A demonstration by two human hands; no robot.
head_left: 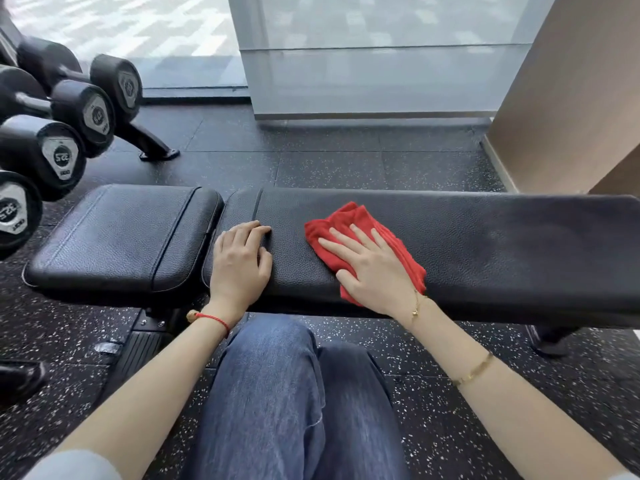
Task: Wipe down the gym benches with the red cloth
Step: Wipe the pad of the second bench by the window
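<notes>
**Red cloth flat on long bench pad, under your right hand**

The red cloth (363,244) lies bunched on the long back pad (485,251) of the black gym bench, toward its left part, spread from mid-pad to the near edge. Your right hand (370,268) presses on it flat, fingers straight and splayed, palm down, nothing curled around the fabric. Thin gold chain bracelet (415,306) at that wrist, a second gold bracelet (472,370) further up the forearm.

Your left hand (240,261) rests on the same pad at its left end, just beside the stitched seam, fingers loosely bent against the leather, holding nothing. It sits apart from the cloth. Red string bracelet (211,318) on that wrist.

The seat pad (121,237) is separate, to the left of a narrow gap, level with the long pad.

Your legs in blue jeans (287,393) are below the bench's near edge, between your forearms. Speckled black rubber floor (346,161) all round. Dumbbell rack (152,147) at far left with black dumbbells (59,157); one end cap reads 22.5. Frosted glass panel (374,64) behind the bench, tan wall (571,98) at right.
</notes>
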